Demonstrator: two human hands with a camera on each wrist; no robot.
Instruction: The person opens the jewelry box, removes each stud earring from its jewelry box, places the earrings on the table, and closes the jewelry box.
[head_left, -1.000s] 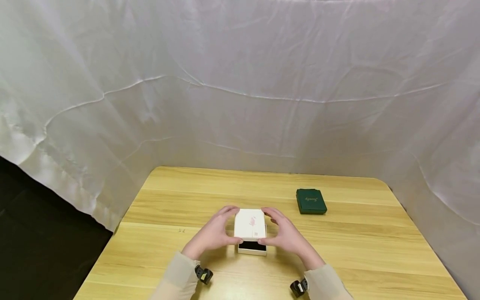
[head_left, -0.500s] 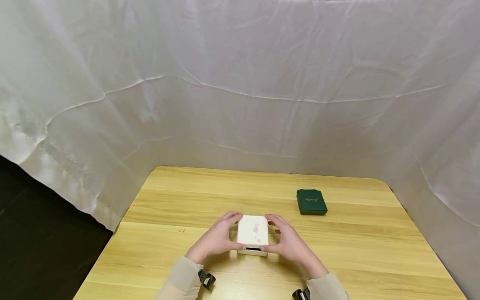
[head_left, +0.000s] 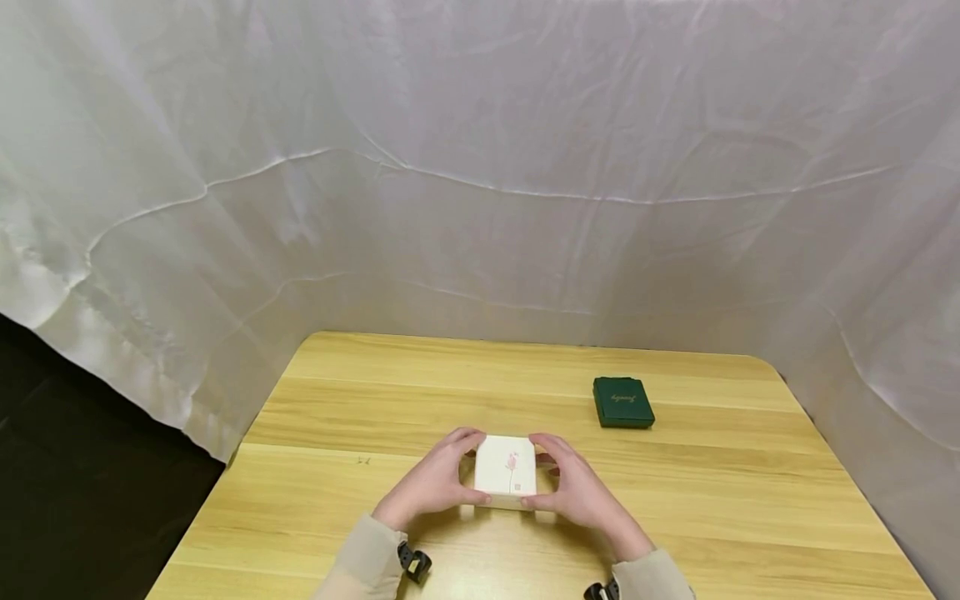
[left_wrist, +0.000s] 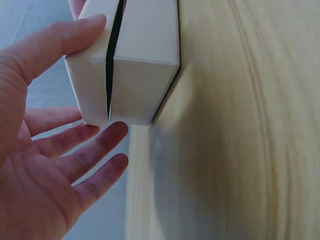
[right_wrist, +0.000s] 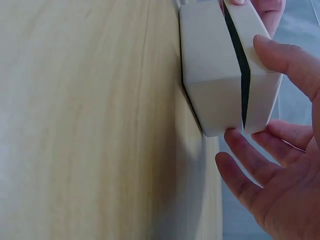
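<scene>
A small white box sits on the wooden table, its lid [head_left: 506, 463] printed with a pink flower. The box's lower part [left_wrist: 145, 37] rests on the tabletop, and a thin dark band shows between it and the lid in both wrist views. My left hand [head_left: 435, 477] holds the lid at its left corners, thumb on the near side and fingers at the far side. At the right corners my right hand [head_left: 579, 482] pinches the lid the same way, its thumb [right_wrist: 280, 54] on the near face. Both hands' lower fingers spread beside the box.
A dark green box [head_left: 623, 403] with gold lettering lies farther back to the right on the wooden table [head_left: 360, 400]. Pale curtains [head_left: 480, 250] hang behind and around the table. Dark fabric or floor [head_left: 82, 475] shows at the left.
Both hands have brought the white lid toward me and down over the lower part. The black interior that showed at the front is now covered in the head view. The green box stays put.
</scene>
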